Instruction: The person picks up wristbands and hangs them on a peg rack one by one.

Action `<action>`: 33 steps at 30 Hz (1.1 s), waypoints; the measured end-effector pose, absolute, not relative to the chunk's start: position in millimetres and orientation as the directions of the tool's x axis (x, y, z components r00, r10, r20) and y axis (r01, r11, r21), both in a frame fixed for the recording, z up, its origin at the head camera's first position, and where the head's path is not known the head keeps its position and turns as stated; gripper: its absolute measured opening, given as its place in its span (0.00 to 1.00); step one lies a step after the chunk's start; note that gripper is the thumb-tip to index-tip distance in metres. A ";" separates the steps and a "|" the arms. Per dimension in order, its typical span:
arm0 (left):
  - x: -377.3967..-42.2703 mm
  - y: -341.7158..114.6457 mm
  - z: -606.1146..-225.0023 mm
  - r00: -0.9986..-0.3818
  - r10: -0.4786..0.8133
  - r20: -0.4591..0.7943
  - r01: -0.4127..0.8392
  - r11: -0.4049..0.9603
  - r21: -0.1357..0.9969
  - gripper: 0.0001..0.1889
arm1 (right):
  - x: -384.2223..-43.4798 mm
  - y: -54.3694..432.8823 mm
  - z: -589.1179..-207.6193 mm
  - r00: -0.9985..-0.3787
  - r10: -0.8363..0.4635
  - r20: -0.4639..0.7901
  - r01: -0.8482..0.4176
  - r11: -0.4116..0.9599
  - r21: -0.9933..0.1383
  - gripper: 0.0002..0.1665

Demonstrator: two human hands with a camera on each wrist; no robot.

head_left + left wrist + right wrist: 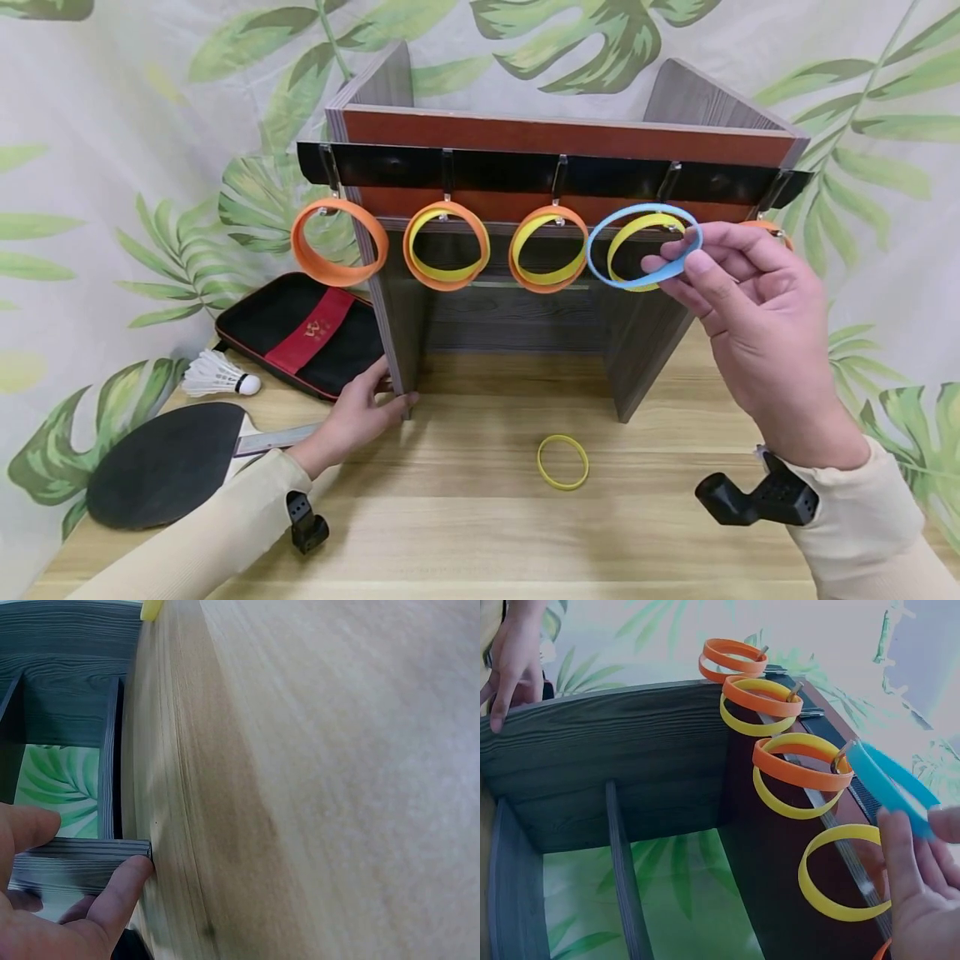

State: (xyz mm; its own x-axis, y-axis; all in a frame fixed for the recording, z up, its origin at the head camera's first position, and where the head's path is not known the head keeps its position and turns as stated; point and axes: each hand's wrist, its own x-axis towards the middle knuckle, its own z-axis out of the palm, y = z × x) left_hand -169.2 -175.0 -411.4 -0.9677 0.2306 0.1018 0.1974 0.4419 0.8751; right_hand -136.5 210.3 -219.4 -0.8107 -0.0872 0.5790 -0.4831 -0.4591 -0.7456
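My right hand (pixel 772 333) pinches a blue silicone wristband (pixel 667 272) between thumb and fingers. The band is up at a hook of a black rail (pixel 502 172) on a wooden stand (pixel 645 367). On that hook hangs a yellow wristband (pixel 821 906), seen partly behind the blue one in the head view. Whether the blue band touches the hook cannot be told. Low on the stand's left side, my left hand (pixel 360 417) grips the side panel's edge (pixel 82 862), thumb and fingers on opposite faces.
Two hooks each carry an orange band (pixel 540 286) with a yellow one; the leftmost has an orange band (pixel 330 271). Another yellow band (pixel 567 487) lies on the table (pixel 465 533). At left are a paddle (pixel 165 467), a shuttlecock (pixel 213 375) and a black-and-red case (pixel 258 321).
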 end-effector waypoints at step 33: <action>-168.0 -174.3 -411.0 -0.967 0.232 0.105 0.203 0.453 0.868 0.36 | -132.2 206.2 -242.3 -0.901 -0.004 0.434 -0.431 -0.100 -0.897 0.12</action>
State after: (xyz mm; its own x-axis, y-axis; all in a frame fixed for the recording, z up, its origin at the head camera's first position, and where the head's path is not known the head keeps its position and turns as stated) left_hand -168.0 -174.3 -411.0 -0.9670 0.2321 0.1048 0.2029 0.4535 0.8679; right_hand -132.2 206.2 -242.3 -0.9009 -0.0044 0.4340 -0.4314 -0.0996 -0.8966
